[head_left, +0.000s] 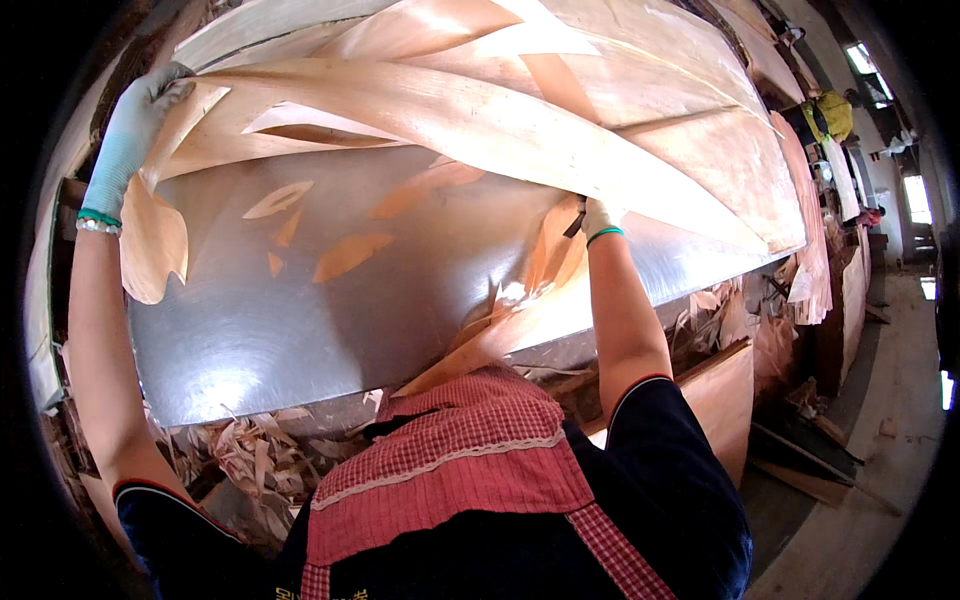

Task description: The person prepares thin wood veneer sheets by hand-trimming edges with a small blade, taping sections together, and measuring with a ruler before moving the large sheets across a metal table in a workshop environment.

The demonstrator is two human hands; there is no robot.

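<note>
A long, pale wood veneer strip (430, 105) stretches across the metal-topped table (420, 250). At the far left, my left hand (158, 98), in a white glove with a green cuff, is closed on the strip's end. A torn flap of veneer (155, 240) hangs down below that hand. My right hand (602, 215), gloved too, is at the strip's near edge, right of centre. A short dark tool (575, 222) juts from its grip; its kind is unclear, and the fingers are partly hidden by the veneer.
Larger veneer sheets (690, 90) lie layered at the back. Small veneer scraps (352, 256) lie on the metal top, and a crumpled piece (490, 345) crosses its near edge. Shavings (255, 455) heap below. A person in yellow (832, 115) is far right.
</note>
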